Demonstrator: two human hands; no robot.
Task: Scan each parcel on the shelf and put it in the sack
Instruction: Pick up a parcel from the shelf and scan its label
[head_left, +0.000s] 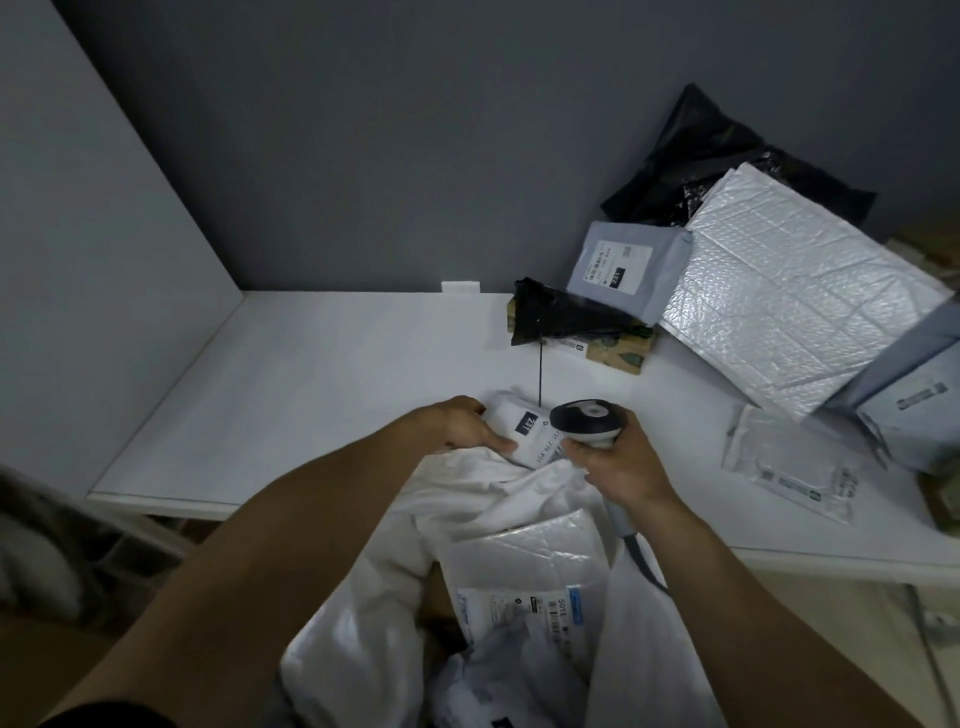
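The sack (363, 649) hangs open below the shelf (311, 389) edge. Left hand (462, 423) fingers clamp the small parcel (530, 431) at the edge. Right hand (618, 462) fingers grip the scanner (587, 418), close over the label. Risk: the curved label may misread, so the parcel drops in unscanned.

Dim light. White shelf (311, 374) is bounded by a dark grey back wall (415, 130) and a paler side panel (78, 234). A small white tab (460, 287) is seen at the rear edge.
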